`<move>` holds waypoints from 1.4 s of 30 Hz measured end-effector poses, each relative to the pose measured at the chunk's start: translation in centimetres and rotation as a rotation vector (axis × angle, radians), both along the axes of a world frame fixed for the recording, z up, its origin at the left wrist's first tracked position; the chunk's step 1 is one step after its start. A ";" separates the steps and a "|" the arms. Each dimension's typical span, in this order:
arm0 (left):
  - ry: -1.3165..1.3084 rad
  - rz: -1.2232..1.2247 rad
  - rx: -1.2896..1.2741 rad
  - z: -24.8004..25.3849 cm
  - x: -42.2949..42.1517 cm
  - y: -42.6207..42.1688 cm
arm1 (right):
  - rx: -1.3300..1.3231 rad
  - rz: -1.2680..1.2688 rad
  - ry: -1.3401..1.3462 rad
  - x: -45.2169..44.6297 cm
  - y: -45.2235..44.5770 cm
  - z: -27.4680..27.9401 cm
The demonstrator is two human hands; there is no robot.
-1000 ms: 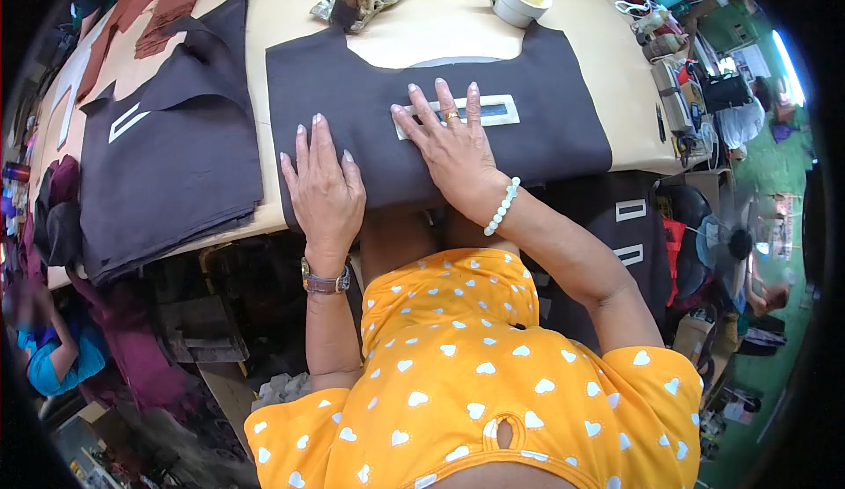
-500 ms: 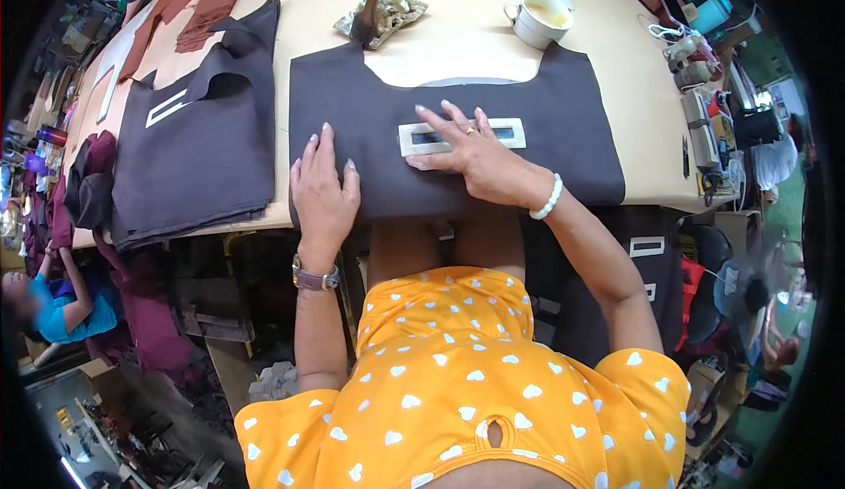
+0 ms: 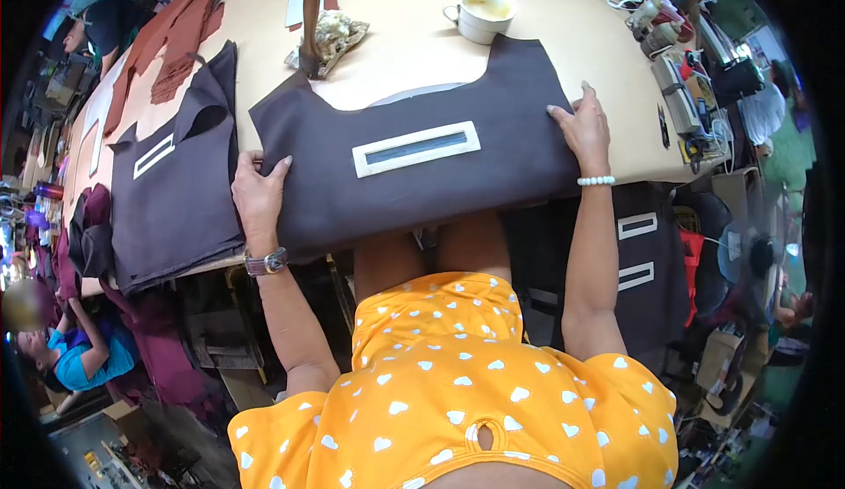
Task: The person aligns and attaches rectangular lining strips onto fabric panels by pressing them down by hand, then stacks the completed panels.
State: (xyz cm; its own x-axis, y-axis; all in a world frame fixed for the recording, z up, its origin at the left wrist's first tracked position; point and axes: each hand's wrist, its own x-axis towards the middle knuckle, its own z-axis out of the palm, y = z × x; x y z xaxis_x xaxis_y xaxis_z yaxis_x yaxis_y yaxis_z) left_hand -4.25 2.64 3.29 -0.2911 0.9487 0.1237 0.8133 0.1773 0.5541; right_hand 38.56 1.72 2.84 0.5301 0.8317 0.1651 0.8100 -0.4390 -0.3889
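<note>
A dark brown leather-like panel [image 3: 414, 194] lies in front of me, tilted, with its near edge over the table's edge. A cream-framed slot [image 3: 416, 148] sits in its middle. My left hand [image 3: 260, 197] grips the left edge, thumb on top and fingers curled at the side, partly hidden. At the right edge my right hand [image 3: 585, 132] has its thumb on the panel; its fingers stretch apart beyond the edge, over the table. Behind the panel stand a white cup [image 3: 484, 19] of pale paste and a brush [image 3: 310, 31] resting by a crumpled lump [image 3: 338, 40].
A stack of similar dark panels [image 3: 176, 198] lies at left on the table [image 3: 616, 66]. Reddish-brown strips [image 3: 189, 40] lie at the back left. More framed panels [image 3: 647, 304] hang below the table at right. A person in blue [image 3: 84, 357] is at far left.
My right hand has left the framed slot for the panel's right edge. My left hand has moved from the panel's surface to its left edge. The panel has turned, its left end nearer me.
</note>
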 end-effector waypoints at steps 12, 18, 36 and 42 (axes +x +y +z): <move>-0.800 -0.332 0.070 2.1 -1.8 -0.6 | 0.317 0.175 0.405 2.0 2.7 -0.1; -0.791 -0.260 0.225 4.9 -1.7 -3.4 | 0.618 0.327 0.562 2.9 -2.0 0.7; -0.877 -2.112 -0.658 -3.3 30.0 -24.2 | -0.188 -0.835 0.345 22.0 -69.7 1.8; -0.691 -2.000 -0.562 -3.5 31.7 -27.6 | -0.096 -0.819 -0.201 29.5 -65.0 2.2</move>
State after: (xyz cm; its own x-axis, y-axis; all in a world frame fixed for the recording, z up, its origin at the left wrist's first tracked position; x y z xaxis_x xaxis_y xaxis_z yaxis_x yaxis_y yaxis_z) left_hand 27.40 -24.94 -0.16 0.9800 -0.1390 0.1423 -0.1693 -0.2075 0.9635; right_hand 68.02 -63.24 5.04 0.9393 0.2131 0.2690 0.2716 -0.9407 -0.2030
